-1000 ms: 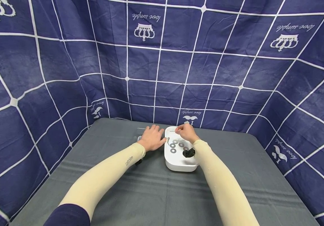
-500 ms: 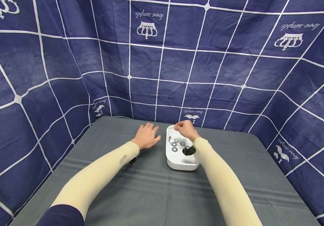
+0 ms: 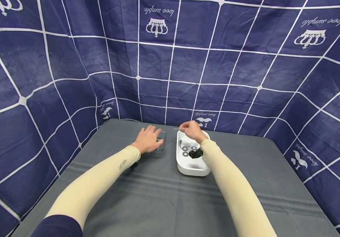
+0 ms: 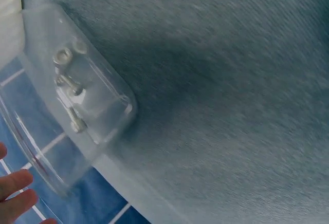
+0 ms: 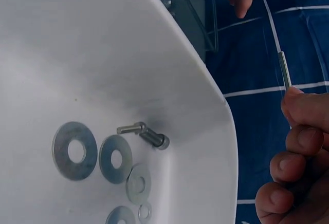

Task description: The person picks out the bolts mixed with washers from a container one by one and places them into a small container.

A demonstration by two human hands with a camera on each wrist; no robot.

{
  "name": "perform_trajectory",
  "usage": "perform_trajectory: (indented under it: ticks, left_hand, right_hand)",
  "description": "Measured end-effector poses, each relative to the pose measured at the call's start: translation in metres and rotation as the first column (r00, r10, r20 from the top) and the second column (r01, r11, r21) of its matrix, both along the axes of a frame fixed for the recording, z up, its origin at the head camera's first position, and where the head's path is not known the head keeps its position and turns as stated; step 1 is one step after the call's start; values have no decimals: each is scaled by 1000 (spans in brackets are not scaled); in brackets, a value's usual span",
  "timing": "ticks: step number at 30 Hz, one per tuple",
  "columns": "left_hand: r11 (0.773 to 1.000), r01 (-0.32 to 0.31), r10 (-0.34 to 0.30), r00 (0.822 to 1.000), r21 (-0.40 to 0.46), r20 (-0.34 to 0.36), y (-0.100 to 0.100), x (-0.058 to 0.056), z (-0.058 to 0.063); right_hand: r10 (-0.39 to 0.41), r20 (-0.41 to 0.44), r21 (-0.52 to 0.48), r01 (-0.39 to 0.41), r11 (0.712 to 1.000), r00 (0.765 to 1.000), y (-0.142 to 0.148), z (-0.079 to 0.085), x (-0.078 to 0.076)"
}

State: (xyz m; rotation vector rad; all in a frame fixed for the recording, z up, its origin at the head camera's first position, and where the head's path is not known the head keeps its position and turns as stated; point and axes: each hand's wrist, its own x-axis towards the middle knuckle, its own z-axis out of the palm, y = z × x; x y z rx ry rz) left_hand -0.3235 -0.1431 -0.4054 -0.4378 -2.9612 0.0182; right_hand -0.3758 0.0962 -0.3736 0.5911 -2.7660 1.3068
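My right hand (image 3: 191, 130) pinches a thin metal rod (image 5: 285, 70) between thumb and forefinger, above the far left rim of a white tray (image 3: 193, 172). The rod points left, and the fingers hide its other end. Inside the tray lie several flat washers (image 5: 75, 151) and a metal bolt (image 5: 151, 136) near the wall. To the left, my left hand (image 3: 148, 140) hovers with spread fingers at a clear plastic box (image 3: 161, 147), covering part of it. Bolts (image 4: 76, 120) and nuts (image 4: 62, 56) show inside that box in the left wrist view.
A grey cloth covers the table (image 3: 158, 197). Behind it hangs a blue curtain (image 3: 184, 65) with white lines, close to the far edge. The clear box and white tray stand side by side with a narrow gap between.
My right hand has risen and moved slightly left, bringing the rod from inside the tray to above its far rim. My left hand has moved left, away from the tray, uncovering part of the clear box.
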Motion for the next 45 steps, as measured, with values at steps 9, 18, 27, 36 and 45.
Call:
perform_trajectory:
  ticks: [9,18,27,36,45]
  left_hand:
    - [999,-15,14,1000,30,23,-22,5,-1]
    - [998,-24,24,1000,51,1,-33,6,0]
    - [996,-61,60,998,68,20,-45,9,0]
    - [994,-67,66,998,86,19,-58,9,-7]
    - [994,-63,58,997,94,56,-61,8,-10]
  right_hand:
    - [14,11,23,-14,1000,1000,-15,-1,0]
    - [31,-14,33,-30,999,999,-27,-3,-4]
    - [48,-21,14,-47,999,999,-42,-2,-6]
    - [61,-26,33,-60,998,998,-57,-1,-5]
    - [71,-18,35,-70,997,997,-69,-2,-6]
